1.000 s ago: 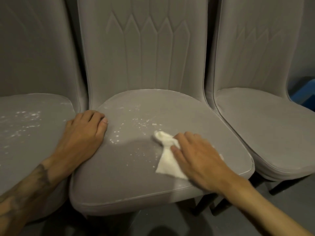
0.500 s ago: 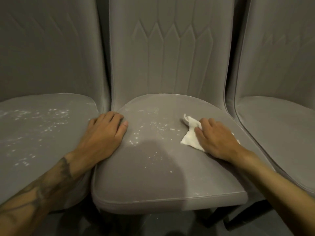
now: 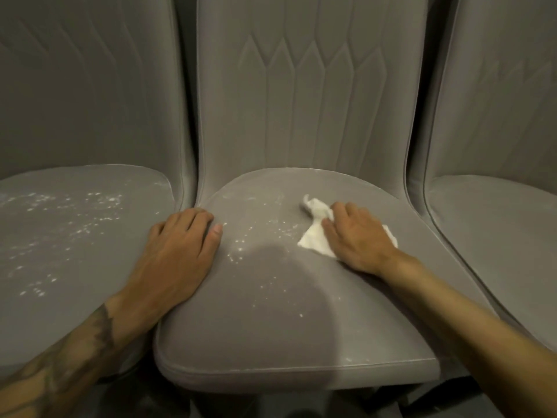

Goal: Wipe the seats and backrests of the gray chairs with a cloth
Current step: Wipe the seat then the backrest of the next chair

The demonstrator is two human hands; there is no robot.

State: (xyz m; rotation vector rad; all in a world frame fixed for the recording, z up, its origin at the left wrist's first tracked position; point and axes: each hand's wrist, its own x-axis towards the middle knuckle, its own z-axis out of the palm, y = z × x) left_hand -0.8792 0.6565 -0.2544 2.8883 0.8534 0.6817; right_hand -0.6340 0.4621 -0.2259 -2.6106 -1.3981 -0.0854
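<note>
Three gray chairs stand side by side. The middle chair's seat (image 3: 286, 321) carries white specks across its left and centre. A white cloth (image 3: 315, 233) lies on that seat toward the back right. My right hand (image 3: 355, 236) lies flat on top of the cloth, fingers spread and pressing it down, so part of the cloth is hidden. My left hand (image 3: 177, 251) rests palm down on the seat's left edge. The middle backrest (image 3: 310, 95) rises behind, quilted with pointed seams.
The left chair's seat (image 3: 75, 236) is dusted with many white specks. The right chair's seat (image 3: 500, 236) looks plain gray. Narrow dark gaps separate the chairs. Dark floor and chair legs show below the seat fronts.
My right hand slid the cloth from the seat's front right toward the back of the seat. The view shifted closer and to the left. My left hand stayed on the seat's left edge.
</note>
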